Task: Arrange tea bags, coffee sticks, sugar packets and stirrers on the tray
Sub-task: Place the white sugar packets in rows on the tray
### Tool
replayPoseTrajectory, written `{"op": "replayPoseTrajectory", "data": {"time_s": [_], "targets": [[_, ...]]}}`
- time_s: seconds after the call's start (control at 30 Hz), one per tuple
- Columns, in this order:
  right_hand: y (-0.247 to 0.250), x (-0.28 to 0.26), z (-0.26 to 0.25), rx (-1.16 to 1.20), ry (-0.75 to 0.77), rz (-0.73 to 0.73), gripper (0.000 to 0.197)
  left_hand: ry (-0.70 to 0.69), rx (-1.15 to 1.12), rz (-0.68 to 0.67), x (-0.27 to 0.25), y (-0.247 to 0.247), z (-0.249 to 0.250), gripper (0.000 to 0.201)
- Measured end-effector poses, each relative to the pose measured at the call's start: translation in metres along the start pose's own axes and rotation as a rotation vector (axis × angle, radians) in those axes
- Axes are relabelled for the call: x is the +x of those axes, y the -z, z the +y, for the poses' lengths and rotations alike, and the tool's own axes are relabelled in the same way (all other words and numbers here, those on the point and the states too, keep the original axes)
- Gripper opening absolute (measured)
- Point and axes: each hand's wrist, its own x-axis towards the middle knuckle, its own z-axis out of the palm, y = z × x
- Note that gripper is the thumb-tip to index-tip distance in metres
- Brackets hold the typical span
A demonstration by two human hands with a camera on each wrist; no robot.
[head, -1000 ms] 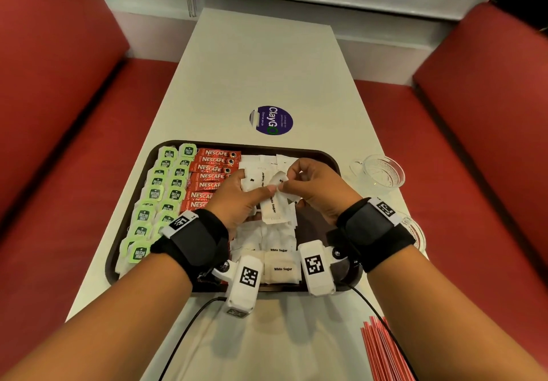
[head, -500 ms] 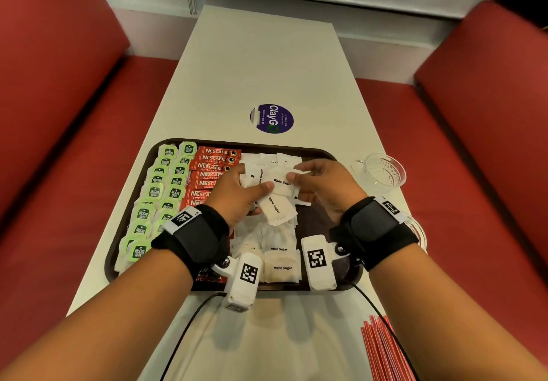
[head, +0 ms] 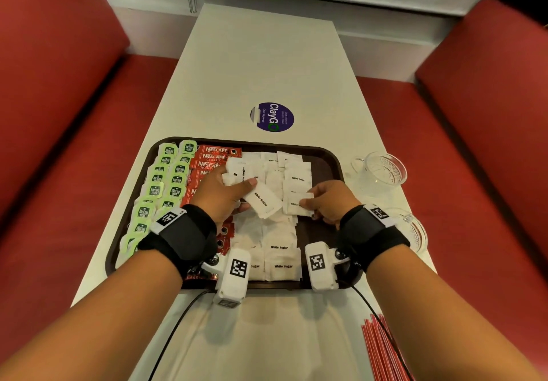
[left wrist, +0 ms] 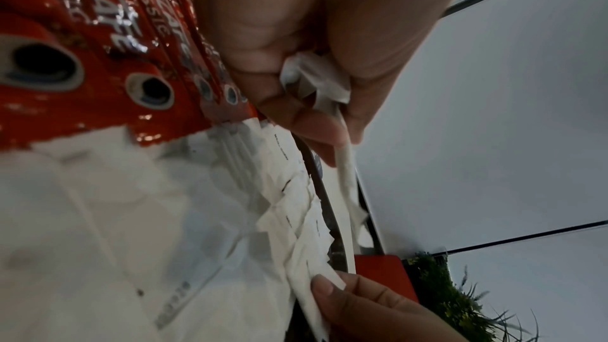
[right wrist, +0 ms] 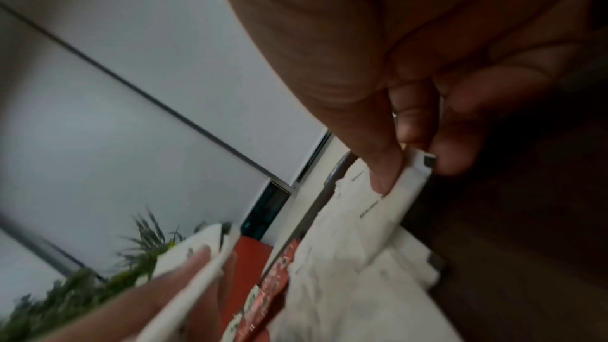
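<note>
A dark brown tray [head: 327,155] holds two columns of green tea bags [head: 166,179], a column of red coffee sticks [head: 215,155] and rows of white sugar packets [head: 278,256]. My left hand [head: 221,193] hovers over the tray's middle and grips a stack of sugar packets [head: 262,199], thumb on top; the left wrist view shows the stack [left wrist: 316,87] pinched edge-on. My right hand [head: 329,202] pinches a single sugar packet [head: 296,205] low over the right column; its fingers close on that packet [right wrist: 408,186] in the right wrist view. Red stirrers [head: 382,351] lie on the table at the bottom right.
Two clear glass cups [head: 382,170] stand on the white table [head: 267,63] right of the tray, one partly behind my right wrist [head: 412,229]. A round purple sticker [head: 272,116] lies beyond the tray. Red bench seats [head: 74,143] flank the table. The tray's right strip [head: 323,226] is bare.
My hands have come apart. The right hand drew one packet from the left hand's stack and carried it right and down to the right column. The left hand stayed put.
</note>
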Motion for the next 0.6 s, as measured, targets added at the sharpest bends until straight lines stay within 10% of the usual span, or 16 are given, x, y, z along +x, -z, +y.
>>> {"op": "replayPoseTrajectory", "data": {"time_s": [0.37, 0.6], "targets": [[0.002, -0.006, -0.008, -0.265, 0.183, 0.215, 0.035, 0.001, -0.037, -0.027, -0.007, -0.008, 0.001, 0.031], [0.002, -0.034, -0.028, 0.080, 0.274, -0.172, 0.015, -0.031, -0.057, -0.025, -0.014, -0.027, 0.003, 0.027]]}}
